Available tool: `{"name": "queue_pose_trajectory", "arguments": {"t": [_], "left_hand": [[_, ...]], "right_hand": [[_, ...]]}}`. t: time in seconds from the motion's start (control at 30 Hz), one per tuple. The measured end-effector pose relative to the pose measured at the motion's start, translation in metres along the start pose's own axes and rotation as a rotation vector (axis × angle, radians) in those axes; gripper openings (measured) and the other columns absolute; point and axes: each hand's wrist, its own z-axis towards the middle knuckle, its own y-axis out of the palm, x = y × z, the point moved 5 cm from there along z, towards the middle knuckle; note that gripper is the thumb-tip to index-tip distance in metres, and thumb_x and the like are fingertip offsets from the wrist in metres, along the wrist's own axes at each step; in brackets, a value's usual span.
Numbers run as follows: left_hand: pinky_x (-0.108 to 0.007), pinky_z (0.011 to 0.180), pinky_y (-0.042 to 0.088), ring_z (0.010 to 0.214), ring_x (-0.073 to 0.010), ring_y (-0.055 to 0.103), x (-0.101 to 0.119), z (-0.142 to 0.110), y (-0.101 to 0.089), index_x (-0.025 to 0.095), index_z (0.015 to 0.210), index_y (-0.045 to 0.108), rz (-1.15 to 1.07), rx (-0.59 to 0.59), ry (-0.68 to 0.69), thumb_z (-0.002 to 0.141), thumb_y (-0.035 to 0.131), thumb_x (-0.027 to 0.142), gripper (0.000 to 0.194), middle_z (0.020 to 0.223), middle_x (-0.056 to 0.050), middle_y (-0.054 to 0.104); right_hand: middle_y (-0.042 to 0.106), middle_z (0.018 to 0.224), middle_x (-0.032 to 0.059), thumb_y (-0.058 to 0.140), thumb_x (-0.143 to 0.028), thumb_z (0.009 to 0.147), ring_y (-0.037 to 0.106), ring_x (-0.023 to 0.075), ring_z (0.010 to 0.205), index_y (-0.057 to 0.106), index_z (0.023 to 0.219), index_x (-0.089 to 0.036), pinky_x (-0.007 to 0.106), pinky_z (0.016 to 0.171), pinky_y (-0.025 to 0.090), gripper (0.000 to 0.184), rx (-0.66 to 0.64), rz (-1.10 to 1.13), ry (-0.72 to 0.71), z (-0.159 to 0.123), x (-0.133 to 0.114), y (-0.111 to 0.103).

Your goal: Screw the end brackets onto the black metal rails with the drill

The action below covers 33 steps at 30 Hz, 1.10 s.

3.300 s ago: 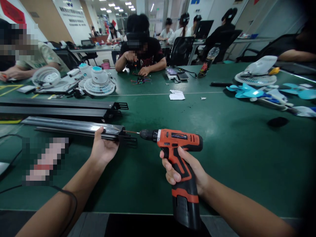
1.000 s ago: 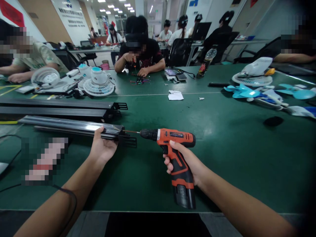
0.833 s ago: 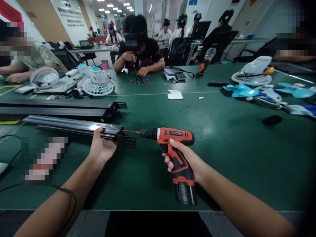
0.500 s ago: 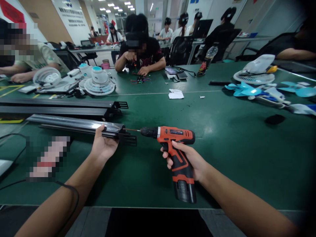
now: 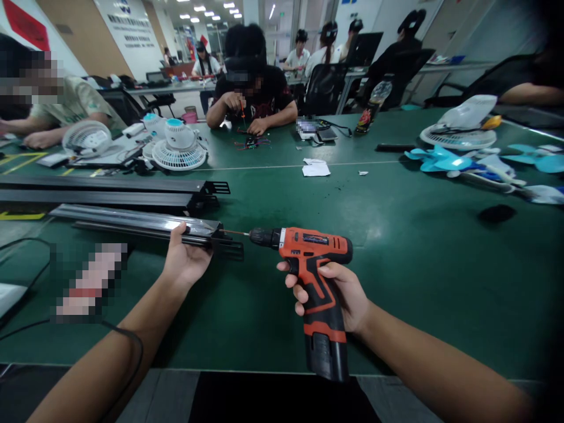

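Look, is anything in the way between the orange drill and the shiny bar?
Nothing visible is. Only the thin bit spans the gap from the orange drill, in the right hand, to the shiny bar; the left hand is outside that gap.

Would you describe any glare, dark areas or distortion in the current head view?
In the head view, glare streaks the metal rail in the left hand and pales a patch of the green table; the right edge is dark, background walls lean outward, and blocky pixelation masks an item on the table.
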Motion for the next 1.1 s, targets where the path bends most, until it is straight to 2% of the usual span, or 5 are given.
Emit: {"name": "queue_pose_trajectory", "arguments": {"t": [0.2,0.4,0.6,0.77,1.1], "left_hand": [[-0.033,0.068,0.065,0.081,-0.0240,0.078,0.000,0.003,-0.002,0.019,0.107,0.067,-0.015,-0.003,-0.002,0.099,0.057,0.032,0.018,0.091,-0.007,0.078],[-0.033,0.068,0.065,0.077,-0.0231,0.078,0.000,0.004,-0.002,0.018,0.104,0.067,-0.032,-0.014,-0.003,0.100,0.056,0.031,0.017,0.088,-0.006,0.078],[-0.032,0.069,0.065,0.078,-0.0227,0.078,-0.001,0.001,0.000,0.019,0.103,0.066,-0.028,-0.006,0.002,0.102,0.053,0.032,0.019,0.089,-0.006,0.078],[-0.033,0.067,0.065,0.078,-0.0235,0.078,0.000,-0.002,0.001,0.018,0.104,0.066,-0.021,-0.001,0.000,0.102,0.052,0.031,0.019,0.089,-0.007,0.078],[-0.032,0.070,0.063,0.082,-0.0221,0.076,0.000,0.002,-0.002,0.017,0.106,0.066,-0.005,-0.036,-0.001,0.102,0.053,0.031,0.020,0.093,-0.006,0.078]], "right_hand": [[0.075,0.115,0.0119,0.078,-0.056,0.086,0.069,0.0174,0.093,0.064,0.131,-0.013,0.029,0.082,0.058,0.064,0.007,-0.004,-0.027,-0.003,0.000,0.008],[0.078,0.109,0.0114,0.061,-0.072,0.095,0.066,0.0127,0.068,0.066,0.132,-0.015,0.025,0.066,0.055,0.068,0.118,-0.016,-0.030,-0.002,0.003,-0.002],[0.080,0.093,0.0059,0.079,-0.060,0.082,0.059,0.0108,0.058,0.071,0.126,-0.015,0.025,0.065,0.053,0.064,0.041,-0.018,-0.036,-0.002,0.004,0.004],[0.079,0.090,0.0081,0.078,-0.072,0.075,0.058,0.0119,0.058,0.073,0.121,-0.011,0.027,0.063,0.050,0.077,0.070,0.005,0.007,-0.002,0.001,0.006],[0.059,0.064,-0.0064,0.080,-0.047,0.089,0.062,0.0118,0.058,0.068,0.124,-0.011,0.025,0.061,0.052,0.051,-0.047,-0.014,-0.040,0.003,0.003,-0.001]]}}
